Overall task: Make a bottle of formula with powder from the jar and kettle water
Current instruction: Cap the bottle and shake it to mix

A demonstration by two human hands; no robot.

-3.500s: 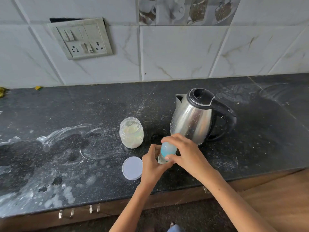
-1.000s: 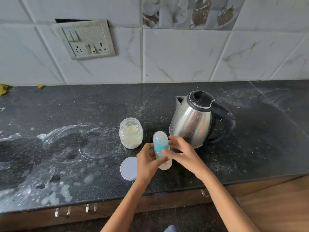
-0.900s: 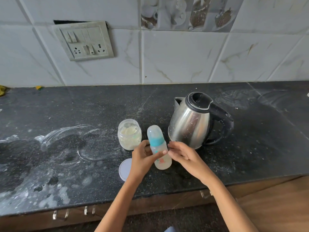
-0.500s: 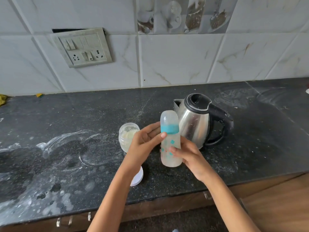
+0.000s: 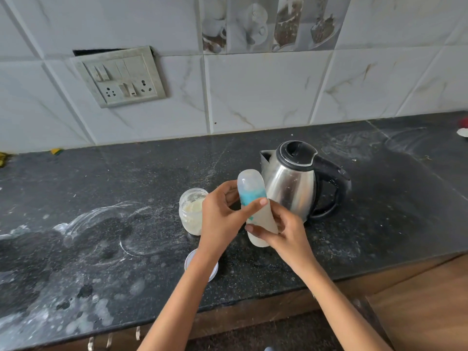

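Both hands held the baby bottle (image 5: 255, 206) in the air just in front of the electric kettle (image 5: 293, 183), above the black stone bench (image 5: 126, 188). The bottle stood nearly upright, tilted a little, with its clear dome cap on top, a teal collar beneath it, and pale cloudy liquid in the body. The left hand (image 5: 222, 219) gripped the bottle at the collar, its fingers curled behind and its thumb laid across the front. The right hand (image 5: 283, 231) clasped the lower body of the bottle, fingers wrapped round it. The glass powder jar (image 5: 190, 211), open and partly filled with cream powder, stood on the bench left of the kettle, beside the left hand. Its white lid (image 5: 195, 264) lay flat in front of the jar, partly hidden by the left forearm. White powder smears marked the bench left of the jar. A switch and socket plate (image 5: 121, 77) hung on the tiled wall behind the kettle and to its left.
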